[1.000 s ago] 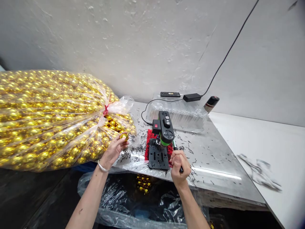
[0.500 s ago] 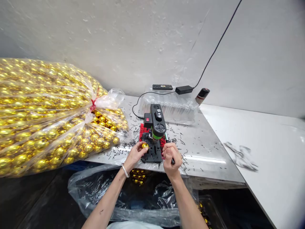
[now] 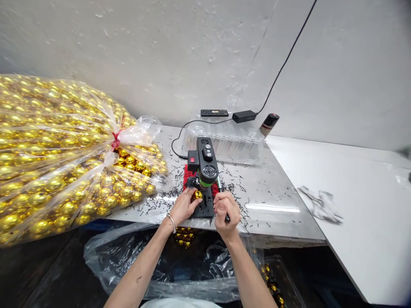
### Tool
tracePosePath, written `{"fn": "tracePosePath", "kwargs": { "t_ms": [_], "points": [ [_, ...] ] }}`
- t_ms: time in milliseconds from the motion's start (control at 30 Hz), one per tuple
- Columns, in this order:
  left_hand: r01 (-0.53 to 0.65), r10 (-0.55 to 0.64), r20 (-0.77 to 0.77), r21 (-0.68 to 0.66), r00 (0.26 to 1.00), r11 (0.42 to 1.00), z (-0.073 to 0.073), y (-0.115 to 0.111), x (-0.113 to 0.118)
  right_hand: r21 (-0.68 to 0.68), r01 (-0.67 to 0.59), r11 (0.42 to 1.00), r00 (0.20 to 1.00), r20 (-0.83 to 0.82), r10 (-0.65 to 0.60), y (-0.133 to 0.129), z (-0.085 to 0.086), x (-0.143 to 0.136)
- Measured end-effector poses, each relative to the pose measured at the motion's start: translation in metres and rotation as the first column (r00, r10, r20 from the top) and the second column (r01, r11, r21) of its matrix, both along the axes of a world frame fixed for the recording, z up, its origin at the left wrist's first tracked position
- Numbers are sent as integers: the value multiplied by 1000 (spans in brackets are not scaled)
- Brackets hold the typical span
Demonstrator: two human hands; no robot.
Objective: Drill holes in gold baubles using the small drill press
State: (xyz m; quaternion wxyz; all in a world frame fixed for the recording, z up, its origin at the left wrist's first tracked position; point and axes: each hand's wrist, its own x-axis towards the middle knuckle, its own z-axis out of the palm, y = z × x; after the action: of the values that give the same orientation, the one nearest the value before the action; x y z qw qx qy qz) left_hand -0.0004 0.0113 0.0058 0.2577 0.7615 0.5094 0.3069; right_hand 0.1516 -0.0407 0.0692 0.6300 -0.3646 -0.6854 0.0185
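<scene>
Over a grey metal table (image 3: 272, 216), a shiny round gold ball (image 3: 198, 194) is pinched in the fingers of the left hand (image 3: 184, 206), near a tall black machine (image 3: 207, 160). Its black-gripped lever (image 3: 227, 218) is clasped by the curled right hand (image 3: 226, 209). At left, a clear plastic bag (image 3: 61, 158) is filled with gold balls.

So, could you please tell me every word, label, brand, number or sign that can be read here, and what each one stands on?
No word, brand, number or sign is readable.
Black machine: any marks on its round buttons are too small to read.
Red switch: any marking is too small to make out.
Flat black slab: a yellowish mark at its middle, too small to read.
Dark-capped can: its label is too blurred to read.
</scene>
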Motion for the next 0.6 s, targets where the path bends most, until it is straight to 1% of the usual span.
{"fn": "tracePosePath", "kwargs": {
  "t_ms": [133,300,467,600],
  "points": [
    [-5,5,11,40,1000,999,-5,-1,2,6,-2,1000,1000,-1,2,0,0,0],
    [21,-21,-1,59,1000,998,-8,0,3,7,6,1000,1000,-5,-6,0,0,-1],
    [-1,1,1,109,1000,994,-16,1,4,-17,9,1000,1000,-5,-9,-1,0,0],
    [5,-7,14,118,1000,993,-21,0,3,-14,1,1000,1000,5,-1,-1,-5,1]
  ]
}}
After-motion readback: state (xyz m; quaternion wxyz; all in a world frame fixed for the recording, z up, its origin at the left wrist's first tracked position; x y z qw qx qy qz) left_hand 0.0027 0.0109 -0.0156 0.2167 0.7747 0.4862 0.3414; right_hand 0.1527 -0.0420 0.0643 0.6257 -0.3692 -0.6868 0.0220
